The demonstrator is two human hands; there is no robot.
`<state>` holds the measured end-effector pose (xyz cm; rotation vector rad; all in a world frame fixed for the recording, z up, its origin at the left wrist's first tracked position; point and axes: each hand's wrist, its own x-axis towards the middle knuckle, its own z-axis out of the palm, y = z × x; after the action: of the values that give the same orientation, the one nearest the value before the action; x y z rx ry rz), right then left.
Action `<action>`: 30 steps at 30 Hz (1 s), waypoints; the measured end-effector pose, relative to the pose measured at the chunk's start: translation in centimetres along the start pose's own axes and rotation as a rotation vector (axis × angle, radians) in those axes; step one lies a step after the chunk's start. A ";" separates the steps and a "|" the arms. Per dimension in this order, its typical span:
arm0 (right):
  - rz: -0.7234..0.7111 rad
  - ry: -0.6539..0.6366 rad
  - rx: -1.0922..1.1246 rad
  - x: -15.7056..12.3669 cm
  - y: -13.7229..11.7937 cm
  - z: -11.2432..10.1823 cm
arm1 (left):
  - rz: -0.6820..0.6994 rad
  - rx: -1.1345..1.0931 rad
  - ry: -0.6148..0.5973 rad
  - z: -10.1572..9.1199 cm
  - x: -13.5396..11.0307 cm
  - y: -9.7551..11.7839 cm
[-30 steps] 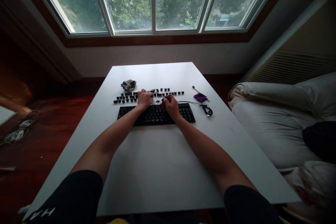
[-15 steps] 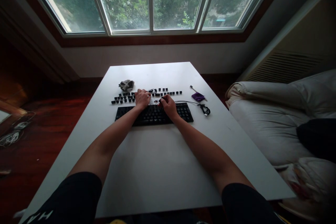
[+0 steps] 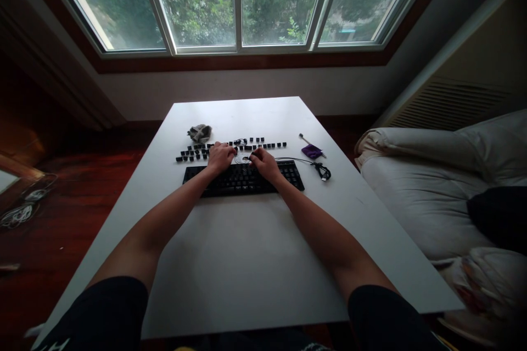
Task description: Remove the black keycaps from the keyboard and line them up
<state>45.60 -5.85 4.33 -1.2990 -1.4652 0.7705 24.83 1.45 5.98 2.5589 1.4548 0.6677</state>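
A black keyboard (image 3: 236, 181) lies on the white table under my wrists, partly hidden by both hands. My left hand (image 3: 221, 157) is over its back edge, fingers curled toward a small dark piece near the fingertips; what they grip is not clear. My right hand (image 3: 264, 163) pinches a small black piece that looks like a keycap (image 3: 252, 156). Between the hands lies a small pale ring-like item (image 3: 246, 158), too small to name. Loose black keycaps (image 3: 193, 154) stand in rows behind the keyboard, some of them hidden by my left hand.
A crumpled grey cloth (image 3: 200, 132) lies at the back left. To the right are a purple pouch (image 3: 312, 151), a small brush (image 3: 303, 138) and a coiled black cable (image 3: 321, 171). A pale sofa (image 3: 415, 197) stands beside the white table (image 3: 247, 263).
My left hand has shifted slightly left and toward me, its forearm swinging outward. My right hand stays nearly in place, still pinching the small black piece. The things on the table lie as before.
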 end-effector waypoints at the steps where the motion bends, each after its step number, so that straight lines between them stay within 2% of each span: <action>1: -0.004 -0.018 -0.013 0.0 0.0 -0.1 | 0.054 -0.029 -0.027 -0.2 -0.3 0.2; 5: -0.010 -0.080 -0.048 0.0 -0.1 -0.3 | 0.282 -0.087 -0.158 -1.1 -1.7 0.8; 10: -0.041 -0.103 -0.087 0.0 0.1 -0.3 | 0.392 -0.106 -0.219 -1.7 -2.9 1.3; 14: -0.146 -0.127 -0.182 -0.1 -0.4 -0.3 | 0.403 -0.137 -0.262 -1.8 -3.3 1.5; 18: -0.275 -0.265 -0.251 -0.5 -1.6 -0.4 | 0.381 -0.117 -0.277 -1.7 -3.3 1.5; 25: -0.370 -0.316 -0.413 -1.1 -2.9 -1.0 | 0.382 -0.115 -0.245 -1.0 -3.5 1.5; 28: -0.372 -0.327 -0.392 -1.1 -2.5 -1.2 | 0.376 -0.119 -0.228 -0.6 -3.6 1.7; 30: -0.305 -0.275 -0.338 -1.1 -2.0 -1.1 | 0.349 -0.131 -0.227 -0.4 -3.7 1.9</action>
<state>45.92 -7.48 6.25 -1.2038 -2.0283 0.5272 24.53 -2.69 5.78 2.7014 0.8770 0.4702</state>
